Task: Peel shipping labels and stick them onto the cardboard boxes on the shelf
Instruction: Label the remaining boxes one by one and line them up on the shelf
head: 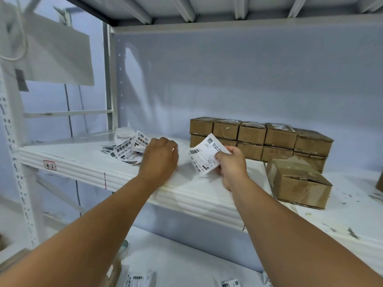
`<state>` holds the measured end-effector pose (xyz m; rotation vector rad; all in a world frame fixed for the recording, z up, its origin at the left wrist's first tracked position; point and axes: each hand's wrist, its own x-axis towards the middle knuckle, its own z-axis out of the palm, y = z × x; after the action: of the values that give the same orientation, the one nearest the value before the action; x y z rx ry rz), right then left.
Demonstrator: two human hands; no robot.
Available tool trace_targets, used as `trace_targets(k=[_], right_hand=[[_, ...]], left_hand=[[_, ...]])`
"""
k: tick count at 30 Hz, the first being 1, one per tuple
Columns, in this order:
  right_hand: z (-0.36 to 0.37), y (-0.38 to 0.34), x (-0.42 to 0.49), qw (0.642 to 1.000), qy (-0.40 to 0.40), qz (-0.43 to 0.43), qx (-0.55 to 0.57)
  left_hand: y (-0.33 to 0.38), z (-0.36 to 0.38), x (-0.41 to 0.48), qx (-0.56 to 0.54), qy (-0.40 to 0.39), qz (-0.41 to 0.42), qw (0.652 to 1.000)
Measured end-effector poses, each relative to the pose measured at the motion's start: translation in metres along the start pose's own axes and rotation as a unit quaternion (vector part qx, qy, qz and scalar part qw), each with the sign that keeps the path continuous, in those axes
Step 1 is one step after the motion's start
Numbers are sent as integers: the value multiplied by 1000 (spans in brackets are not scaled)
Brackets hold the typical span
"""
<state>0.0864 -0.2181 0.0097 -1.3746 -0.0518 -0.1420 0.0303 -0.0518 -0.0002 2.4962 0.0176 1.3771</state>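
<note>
Nearest: lower shelf along the bottom of view, with a few printed labels lying on it, cut off by the frame edge

Both bare forearms reach up and forward across the front lip of the shelf. The board is white with a ribbed lip, and a small red-edged tag is stuck on the lip at left

Right hand: grip clamped on the loose label. Thumb lies on the printed face, fingers curl behind its right edge. The label is held tilted above the board, printed face up, barcode end toward the left. Its upper corner overlaps the box stack in view; whether it touches the stack cannot be told

Left hand: back of hand up, knuckles bent, fingertips hidden behind the hand. It sits at the right edge of the label pile. Whether this grip is closed on a label cannot be told

Bare board shows in the gap between the two hands, and again between the pile and the stack

Single box: brown cardboard, taped, near the front edge, right of the right hand and apart from it, just in front of the stack's right end

Box stack: two rows high, five across on top, near the back panel

Far left: white paper bag hanging beside the upright
</note>
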Motion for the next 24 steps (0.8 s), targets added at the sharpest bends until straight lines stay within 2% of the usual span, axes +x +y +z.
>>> trace_targets(k=[1, 2, 4, 5, 8, 11, 14, 20, 24], right_hand=[[0, 0, 1, 1000, -1, -3, 1], [0, -1, 0, 1000, -2, -4, 13], [0, -2, 0, 999, 0, -5, 43], [0, -2, -1, 999, 3, -6, 49], [-2, -4, -3, 998, 4, -11, 55], [-3, -7, -5, 998, 7, -9, 60], [-3, -11, -7, 997, 16, -5, 77], [-8, -15, -15, 991, 28, 8, 129], [-9, -19, -18, 984, 17, 32, 172]], left_hand=[[14, -2, 2, -119, -37, -70, 990], [27, -6, 5, -241, -60, -150, 957], [49, -6, 13, -403, -74, -282, 867], [56, -3, 14, -432, -68, -315, 842], [67, 11, 8, -472, -30, -358, 805], [66, 23, 1, -511, -25, -400, 760], [60, 26, 2, -515, -23, -414, 750], [60, 25, 2, -500, 36, -447, 741], [62, 21, 0, -482, 54, -436, 758]])
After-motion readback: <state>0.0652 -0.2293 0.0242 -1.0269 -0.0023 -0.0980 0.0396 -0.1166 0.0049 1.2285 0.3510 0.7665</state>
